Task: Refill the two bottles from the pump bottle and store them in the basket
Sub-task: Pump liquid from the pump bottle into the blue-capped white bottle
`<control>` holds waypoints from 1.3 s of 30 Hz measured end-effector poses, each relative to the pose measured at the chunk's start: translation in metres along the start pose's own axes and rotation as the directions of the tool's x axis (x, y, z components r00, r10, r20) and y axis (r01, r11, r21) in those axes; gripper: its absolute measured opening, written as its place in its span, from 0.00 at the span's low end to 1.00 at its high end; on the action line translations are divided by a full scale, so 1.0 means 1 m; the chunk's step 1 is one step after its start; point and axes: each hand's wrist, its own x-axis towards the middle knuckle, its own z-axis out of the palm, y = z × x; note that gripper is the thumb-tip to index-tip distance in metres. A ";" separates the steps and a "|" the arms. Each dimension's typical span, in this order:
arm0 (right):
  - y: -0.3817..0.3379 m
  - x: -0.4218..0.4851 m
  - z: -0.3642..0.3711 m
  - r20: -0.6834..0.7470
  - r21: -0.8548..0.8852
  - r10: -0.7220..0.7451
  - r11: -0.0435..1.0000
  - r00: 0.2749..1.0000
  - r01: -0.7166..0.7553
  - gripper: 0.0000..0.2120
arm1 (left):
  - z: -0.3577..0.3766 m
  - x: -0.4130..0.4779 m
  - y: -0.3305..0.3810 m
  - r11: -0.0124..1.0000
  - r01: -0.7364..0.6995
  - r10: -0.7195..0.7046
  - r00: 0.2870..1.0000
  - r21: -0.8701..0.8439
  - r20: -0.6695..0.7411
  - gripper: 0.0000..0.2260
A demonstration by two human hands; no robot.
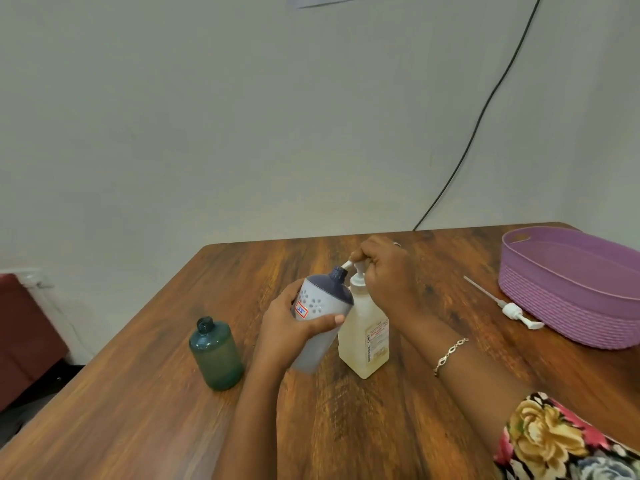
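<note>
Left hand [294,327] grip wrapped round the grey bottle [322,303], tilted, open neck right at the nozzle [347,265]. Right hand [384,271] grip curled over the head of the pump bottle [363,344], upright on the surface [346,427]. Likely filling the first bottle. Green bottle [215,355] uncapped, apart to the left. Basket [554,306] far right, loose pump [512,311] beside it. Next: steady presses, neck under the nozzle.

Smooth wood-grain table [138,393], slight sheen. At 2 o'clock, purple plastic basket [568,306]: matt, ribbed weave-look wall, smooth rim. Centre, pump bottle [360,344]: translucent smooth plastic, paper label [377,341]. The grey bottle [320,306] has a matt plastic body, glossy navy shoulder and paper sticker [301,310]. At 8 o'clock, green bottle [216,358]: frosted translucent plastic. White plastic loose pump [510,310]. Shiny metal-link bracelet [450,353]. Floral printed cloth sleeve [554,441].
</note>
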 end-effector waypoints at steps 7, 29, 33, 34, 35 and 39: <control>0.008 -0.014 0.021 -0.078 -0.140 -0.034 0.990 0.996 0.023 0.10 | 0.006 -0.003 -0.005 1.000 0.011 -0.011 1.000 0.015 -0.016 0.30; 0.001 -0.007 0.010 -0.076 -0.050 -0.060 0.997 0.995 0.056 0.11 | 0.004 -0.007 -0.003 0.999 0.039 -0.039 0.999 0.008 -0.009 0.28; 0.004 -0.009 0.011 -0.074 -0.114 -0.111 0.988 0.991 0.103 0.09 | 0.005 -0.007 -0.005 0.999 0.046 -0.046 0.999 -0.013 -0.013 0.28; 0.006 -0.011 0.012 -0.068 -0.128 -0.124 0.985 0.990 0.115 0.09 | 0.005 -0.007 -0.005 0.999 0.044 -0.044 0.999 -0.012 -0.011 0.28; 0.007 -0.013 0.012 -0.057 -0.137 -0.138 0.982 0.989 0.129 0.09 | 0.005 -0.007 -0.004 0.999 0.042 -0.042 0.999 -0.010 -0.009 0.28; 0.008 -0.014 0.009 -0.039 -0.110 -0.133 0.986 0.990 0.128 0.10 | 0.005 -0.007 -0.002 0.999 0.046 -0.046 0.999 0.000 -0.006 0.31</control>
